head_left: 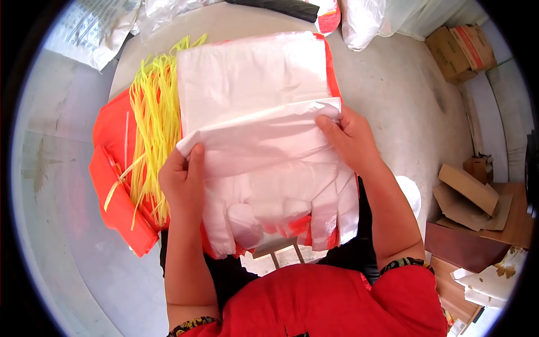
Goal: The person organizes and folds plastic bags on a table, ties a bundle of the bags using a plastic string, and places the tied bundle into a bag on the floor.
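A stack of white plastic bags (252, 73) lies in front of me, with red plastic showing along its right edge and below. My left hand (184, 174) pinches the left corner of a white plastic bag (264, 135), thumb on top. At the bag's right corner my right hand (345, 135) grips the same edge between thumb and fingers. The edge is held taut across the stack and slightly raised. Handle loops (230, 224) hang toward my lap. Beside my left hand lies a bundle of yellow ties (154, 123).
Folded red plastic (115, 135) lies under the yellow ties at left. A black roll (278, 8) rests at the table's far edge. Cardboard boxes (460, 53) stand at back right. An open carton (471, 199) sits on a brown cabinet at right.
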Available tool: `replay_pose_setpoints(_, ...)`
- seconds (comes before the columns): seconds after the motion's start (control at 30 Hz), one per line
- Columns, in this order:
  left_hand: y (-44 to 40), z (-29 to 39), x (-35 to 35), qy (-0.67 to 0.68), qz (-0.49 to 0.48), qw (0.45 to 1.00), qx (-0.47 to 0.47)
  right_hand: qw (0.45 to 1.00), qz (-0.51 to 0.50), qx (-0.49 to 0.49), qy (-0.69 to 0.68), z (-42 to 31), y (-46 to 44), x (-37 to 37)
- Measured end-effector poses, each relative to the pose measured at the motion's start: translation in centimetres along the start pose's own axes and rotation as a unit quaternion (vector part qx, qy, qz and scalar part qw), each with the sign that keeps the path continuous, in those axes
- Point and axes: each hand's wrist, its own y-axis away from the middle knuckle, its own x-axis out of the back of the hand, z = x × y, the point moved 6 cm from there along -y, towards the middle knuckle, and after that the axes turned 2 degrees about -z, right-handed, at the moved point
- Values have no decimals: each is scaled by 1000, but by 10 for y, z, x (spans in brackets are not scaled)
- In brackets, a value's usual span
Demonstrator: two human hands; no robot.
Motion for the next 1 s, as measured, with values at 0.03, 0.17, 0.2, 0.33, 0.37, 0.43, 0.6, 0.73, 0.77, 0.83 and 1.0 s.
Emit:
replay_pose_setpoints(0.03, -2, 3, -2, 2, -3, 1000, 9, 1000, 12, 24, -15, -3, -2, -2)
replay_pose_setpoints(0.17, -5, 2, -7, 36, 12, 999, 36, 997, 41, 69, -19, -16, -5, -6)
replay_pose_setpoints(0.2, -6, 1, -7, 25, 9, 999, 37, 997, 43, 68, -7, -19, -6, -5)
replay_pose_setpoints(0.33, -8, -2, -7, 9, 7, 999, 47, 993, 46, 46, 98, -21, -10, -3)
replay_pose_setpoints(0.37, -8, -2, -7, 11, 9, 999, 51, 991, 44, 44, 119, -21, -11, -3)
replay_pose_setpoints(0.43, -11, -14, -2, -19, -10, 998, 57, 986, 31, 27, 159, -21, -13, -3)
replay_pose_setpoints(0.6, -16, -17, -2, -77, -9, 996, 49, 964, 32, 25, 263, -28, -16, -2)
replay_pose_setpoints(0.73, -15, -8, 5, -119, 29, 992, 37, 947, 97, 48, 302, -33, -12, 8)
replay_pose_setpoints(0.77, -14, -5, 8, -124, 51, 991, 27, 944, 115, 84, 298, -34, -9, 13)
replay_pose_setpoints(0.83, -10, 9, 12, -198, 55, 973, -104, 932, 112, 184, 293, -48, -3, 9)
replay_pose_setpoints(1.0, 15, 49, -37, -294, -127, 865, -387, 893, -83, 384, 220, -87, 31, -66)
